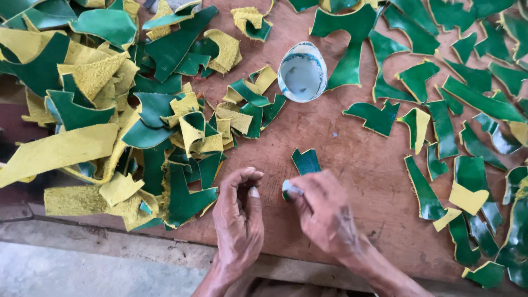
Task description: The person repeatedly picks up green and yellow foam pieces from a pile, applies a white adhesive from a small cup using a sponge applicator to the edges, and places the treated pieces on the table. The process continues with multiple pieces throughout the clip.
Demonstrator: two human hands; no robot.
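Note:
My right hand (324, 212) rests on the brown wooden board (352, 165) and pinches a small pale blue-white dauber (290, 189) between thumb and fingers. Its tip touches the near end of a small glossy green leather piece (306, 161) lying on the board. My left hand (239, 217) is just to the left, fingers curled loosely, thumb and forefinger nearly meeting, with nothing visible in it. A round white cup (302, 72) with pale liquid inside stands farther back, above the hands.
A big heap of green leather scraps with yellow suede backs (126, 121) covers the left of the board. Single green pieces (462, 115) lie spread flat on the right. The board's near edge (165, 239) meets a grey concrete floor.

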